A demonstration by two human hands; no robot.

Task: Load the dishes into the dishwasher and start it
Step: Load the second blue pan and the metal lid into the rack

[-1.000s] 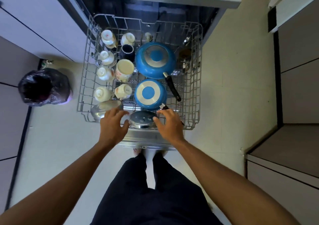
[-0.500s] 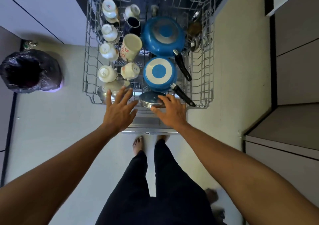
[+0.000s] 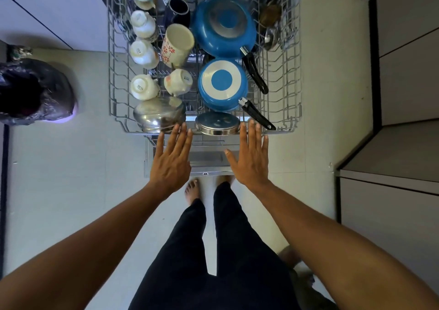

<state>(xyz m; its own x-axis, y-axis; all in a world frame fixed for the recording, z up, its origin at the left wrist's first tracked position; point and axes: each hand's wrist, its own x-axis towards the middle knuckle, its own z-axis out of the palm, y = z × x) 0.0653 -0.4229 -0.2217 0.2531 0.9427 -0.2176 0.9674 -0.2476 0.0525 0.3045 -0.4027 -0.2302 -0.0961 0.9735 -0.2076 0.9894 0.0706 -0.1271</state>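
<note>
Two flat hands at the front edge of a loaded dishwasher rack.

A black bin bag (image 3: 35,91) sits on the floor at far left, well apart from the rack (image 3: 285,77); a grey cabinet (image 3: 389,205) stands at far right. The rack lies over the open door (image 3: 209,160). White cups (image 3: 143,87) fill its left side, a steel bowl (image 3: 159,115) and a steel lid (image 3: 217,123) lie along its front, and two blue pans (image 3: 222,80) sit bottom-up behind the lid. The left hand (image 3: 172,162) is just below the bowl and the right hand (image 3: 251,160) is beside the lid, both over the door. Both are flat with straight fingers and hold nothing. Their fingertips reach the rack's front rim, though contact cannot be told.
</note>
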